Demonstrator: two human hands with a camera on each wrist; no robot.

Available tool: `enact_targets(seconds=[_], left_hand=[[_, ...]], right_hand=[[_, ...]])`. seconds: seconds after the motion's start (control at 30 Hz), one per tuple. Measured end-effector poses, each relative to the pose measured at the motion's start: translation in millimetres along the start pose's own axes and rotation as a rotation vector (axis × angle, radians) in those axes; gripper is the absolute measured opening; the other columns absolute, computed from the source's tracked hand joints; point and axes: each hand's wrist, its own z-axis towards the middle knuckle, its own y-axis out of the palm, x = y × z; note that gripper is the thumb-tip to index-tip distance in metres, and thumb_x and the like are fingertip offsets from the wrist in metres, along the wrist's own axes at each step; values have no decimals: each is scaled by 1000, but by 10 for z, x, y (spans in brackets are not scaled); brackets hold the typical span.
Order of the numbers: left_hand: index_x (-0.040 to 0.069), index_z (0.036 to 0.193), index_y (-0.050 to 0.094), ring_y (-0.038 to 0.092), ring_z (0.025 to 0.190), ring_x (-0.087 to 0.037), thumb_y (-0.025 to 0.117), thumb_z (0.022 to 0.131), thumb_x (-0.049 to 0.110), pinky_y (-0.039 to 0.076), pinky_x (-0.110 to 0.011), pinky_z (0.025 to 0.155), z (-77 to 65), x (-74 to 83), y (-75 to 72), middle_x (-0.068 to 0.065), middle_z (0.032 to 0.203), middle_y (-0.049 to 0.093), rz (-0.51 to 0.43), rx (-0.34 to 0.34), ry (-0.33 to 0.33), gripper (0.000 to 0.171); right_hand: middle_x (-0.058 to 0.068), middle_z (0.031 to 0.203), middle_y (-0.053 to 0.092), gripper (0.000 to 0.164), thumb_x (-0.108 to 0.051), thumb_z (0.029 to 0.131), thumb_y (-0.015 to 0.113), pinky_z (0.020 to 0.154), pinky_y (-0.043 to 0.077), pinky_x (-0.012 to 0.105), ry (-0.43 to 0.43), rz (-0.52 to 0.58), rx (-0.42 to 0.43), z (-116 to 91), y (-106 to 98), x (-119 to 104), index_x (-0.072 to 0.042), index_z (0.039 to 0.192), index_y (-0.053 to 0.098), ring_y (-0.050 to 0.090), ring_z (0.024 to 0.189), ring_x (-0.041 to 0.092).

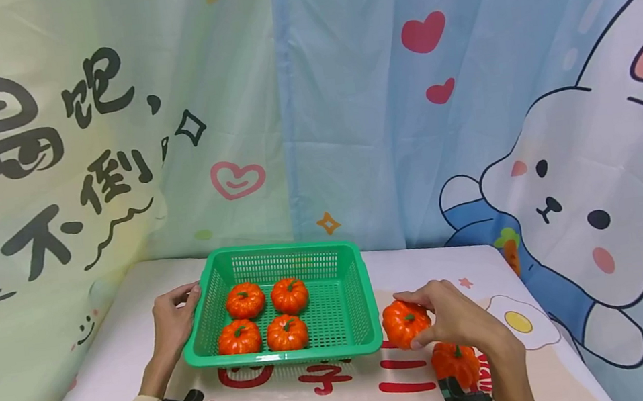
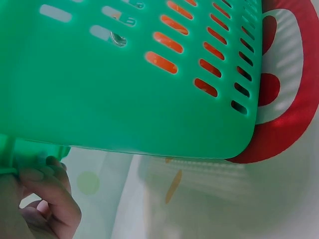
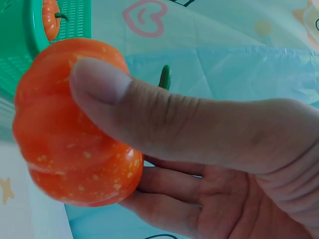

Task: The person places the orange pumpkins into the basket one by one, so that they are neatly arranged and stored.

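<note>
My right hand [image 1: 455, 318] holds a small orange pumpkin [image 1: 406, 323] just right of the green basket [image 1: 341, 351]. In the right wrist view the thumb lies across the ribbed side of the pumpkin [image 3: 75, 149], with fingers behind it and the green stem showing past the thumb. My left hand [image 1: 175, 318] grips the basket's left rim; the left wrist view has its curled fingers [image 2: 60, 199] at the rim, below the slotted green wall [image 2: 124, 104]. Several like pumpkins [image 1: 245, 300] sit in the left and middle of the basket, stems up.
Another pumpkin [image 1: 455, 364] rests on the table near my right wrist, partly covered by it. A printed cloth [image 1: 360, 398] with red and dark lettering covers the table. Behind the table hangs a patterned curtain [image 1: 348, 122].
</note>
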Motion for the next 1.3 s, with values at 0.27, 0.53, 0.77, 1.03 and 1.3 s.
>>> enact_targets(seconds=[0.27, 0.53, 0.77, 1.03, 1.3], left_hand=[[-6, 126, 78, 61, 70, 5, 67, 109, 14, 51, -15, 60, 4, 29, -3, -31, 108, 79, -1, 5, 0, 29], [-6, 127, 78, 61, 69, 5, 66, 109, 14, 52, -15, 59, 3, 37, 4, -32, 109, 79, -2, -2, -8, 29], [-6, 128, 78, 61, 71, 5, 66, 109, 14, 51, -14, 60, 15, 22, 9, -31, 109, 79, 4, 1, -3, 29], [-6, 127, 78, 63, 72, 2, 66, 109, 15, 52, -14, 60, 7, 5, 7, -31, 110, 79, -1, 4, -8, 30], [-6, 127, 78, 62, 71, 4, 66, 109, 15, 52, -15, 60, -2, 20, 6, -31, 110, 79, -8, 0, -4, 30]], right_hand=[[2, 123, 82, 75, -20, 75, 102, 90, 61, 37, -69, -16, 23, 50, -12, -80, -10, 144, 73, 66, 107, 17], [2, 122, 82, 74, -19, 79, 100, 92, 64, 37, -139, -12, 12, 127, 4, -121, -6, 146, 70, 70, 109, 17], [3, 123, 82, 73, -18, 81, 98, 90, 62, 27, -198, 3, 14, 215, 54, -171, -3, 146, 69, 70, 109, 18], [1, 122, 81, 75, -19, 82, 98, 89, 61, 28, -227, -3, 20, 315, 144, -240, -3, 148, 67, 67, 106, 15], [1, 122, 80, 75, -20, 83, 97, 88, 62, 29, -228, 21, 22, 413, 237, -319, -5, 150, 66, 66, 106, 16]])
